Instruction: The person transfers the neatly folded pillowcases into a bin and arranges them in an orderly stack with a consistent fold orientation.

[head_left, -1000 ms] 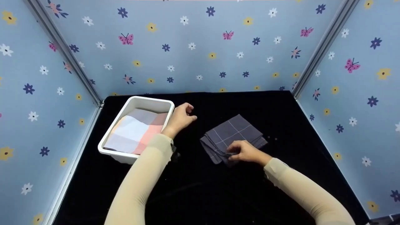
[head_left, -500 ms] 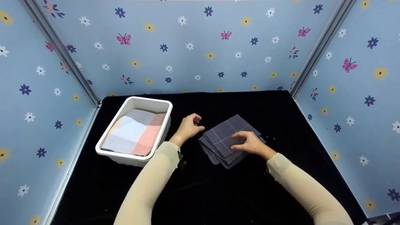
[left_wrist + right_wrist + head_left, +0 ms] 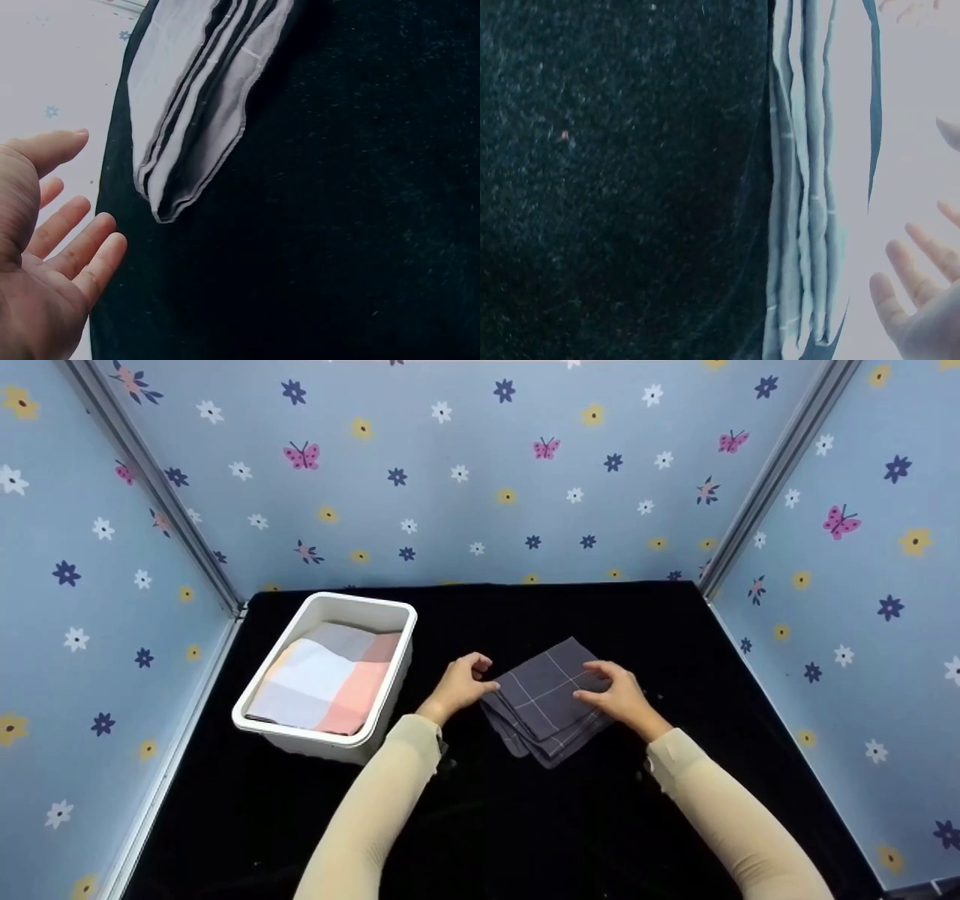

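A dark grey cloth [image 3: 541,690] with thin white check lines lies folded in several layers on the black tabletop in the head view. At its left corner is my left hand [image 3: 460,684], fingers relaxed and holding nothing. In the left wrist view, a gap shows between that hand [image 3: 52,251] and the layered cloth edges [image 3: 202,112]. My right hand [image 3: 619,695] hovers over or beside the cloth's right side, thumb and fingers apart; contact is hard to tell. Its fingers look extended in the right wrist view, beside the stacked cloth folds [image 3: 802,195].
To the left stands a white plastic bin [image 3: 409,637] with a folded checked cloth [image 3: 322,667] inside, in white, grey and coral. Flower-patterned panels [image 3: 480,472] enclose the black-covered table [image 3: 510,840] at the back and both sides.
My right hand let go of the grey cloth's near edge and moved up and right. The left hand came from beside the bin to the cloth's left corner.
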Available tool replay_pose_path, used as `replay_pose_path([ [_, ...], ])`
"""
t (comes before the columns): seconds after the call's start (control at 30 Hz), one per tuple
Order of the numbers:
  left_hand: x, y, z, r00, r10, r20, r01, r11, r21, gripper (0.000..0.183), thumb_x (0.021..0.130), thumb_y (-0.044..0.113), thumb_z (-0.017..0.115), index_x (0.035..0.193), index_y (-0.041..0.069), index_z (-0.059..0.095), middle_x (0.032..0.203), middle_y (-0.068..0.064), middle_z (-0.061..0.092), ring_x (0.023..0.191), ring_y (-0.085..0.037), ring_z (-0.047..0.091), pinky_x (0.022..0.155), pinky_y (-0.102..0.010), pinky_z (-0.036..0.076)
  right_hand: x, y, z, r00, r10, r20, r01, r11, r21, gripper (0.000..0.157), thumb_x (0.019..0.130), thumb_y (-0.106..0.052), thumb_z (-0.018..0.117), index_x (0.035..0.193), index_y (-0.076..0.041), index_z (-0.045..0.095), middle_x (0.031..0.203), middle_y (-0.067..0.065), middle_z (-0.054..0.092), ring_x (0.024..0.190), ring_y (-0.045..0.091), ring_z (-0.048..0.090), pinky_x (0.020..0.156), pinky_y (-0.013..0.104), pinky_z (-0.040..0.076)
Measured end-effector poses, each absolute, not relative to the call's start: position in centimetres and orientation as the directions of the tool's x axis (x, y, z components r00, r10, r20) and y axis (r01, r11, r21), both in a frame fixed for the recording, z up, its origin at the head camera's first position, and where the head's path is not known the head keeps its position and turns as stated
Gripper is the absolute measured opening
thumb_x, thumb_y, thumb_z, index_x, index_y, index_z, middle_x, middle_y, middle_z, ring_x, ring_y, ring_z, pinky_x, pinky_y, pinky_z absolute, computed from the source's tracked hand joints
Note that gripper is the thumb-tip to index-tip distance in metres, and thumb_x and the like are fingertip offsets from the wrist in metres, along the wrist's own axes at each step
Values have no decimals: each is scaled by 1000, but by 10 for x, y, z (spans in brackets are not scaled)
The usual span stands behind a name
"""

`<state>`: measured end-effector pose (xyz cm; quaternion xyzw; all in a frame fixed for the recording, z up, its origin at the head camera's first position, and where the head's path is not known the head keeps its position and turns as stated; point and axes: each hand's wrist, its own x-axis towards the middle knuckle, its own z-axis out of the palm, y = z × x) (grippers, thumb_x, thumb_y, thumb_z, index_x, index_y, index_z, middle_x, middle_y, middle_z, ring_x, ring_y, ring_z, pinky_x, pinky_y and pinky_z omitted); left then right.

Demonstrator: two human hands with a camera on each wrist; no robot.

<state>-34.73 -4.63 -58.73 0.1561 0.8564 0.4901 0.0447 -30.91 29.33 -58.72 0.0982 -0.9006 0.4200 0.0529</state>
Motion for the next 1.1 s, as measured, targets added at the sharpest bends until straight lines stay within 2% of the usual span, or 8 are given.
replay_pose_path([
  [0.17, -345, -41, -599, -945, 321, 63, 218, 473, 853, 49, 89, 12, 86, 131, -8, 68, 131, -27, 72, 118, -42, 70, 107, -51, 56, -314, 304, -596, -987, -65, 146, -152, 656, -740, 70, 85, -16, 93, 144, 4, 63, 144, 30, 65, 134, 49, 61, 117, 61, 48],
  [0.37, -345, -38, -608, -948, 315, 39, 198, 489, 850, 55, 88, 14, 87, 135, -7, 66, 134, -26, 71, 120, -40, 69, 108, -50, 56, -322, 313, -602, -994, -17, 106, -90, 678, -730, 79, 85, -18, 92, 150, 6, 57, 145, 33, 62, 136, 48, 58, 120, 59, 44],
  [0.57, -345, -33, -611, -950, 312, 31, 193, 502, 843, 56, 88, 14, 87, 135, -7, 66, 134, -26, 71, 120, -40, 70, 108, -50, 56, -328, 321, -602, -999, 23, 31, -7, 683, -730, 85, 86, -20, 91, 156, 6, 49, 154, 34, 54, 145, 49, 52, 124, 59, 41],
  [0.93, -351, -27, -613, -952, 305, 10, 180, 534, 826, 59, 87, 19, 88, 135, -6, 66, 133, -26, 71, 123, -39, 69, 109, -50, 55, -341, 324, -596, -996, 17, -84, 72, 697, -713, 93, 88, -27, 88, 161, 6, 40, 150, 39, 53, 137, 53, 54, 120, 61, 44],
  [1.1, -373, -22, -647, -957, 290, 20, 187, 559, 808, 58, 85, 25, 87, 132, -4, 67, 130, -23, 73, 121, -36, 69, 108, -46, 55, -346, 322, -597, -993, 12, -121, 94, 709, -699, 93, 87, -26, 89, 160, 6, 42, 145, 37, 58, 130, 49, 58, 115, 58, 48],
])
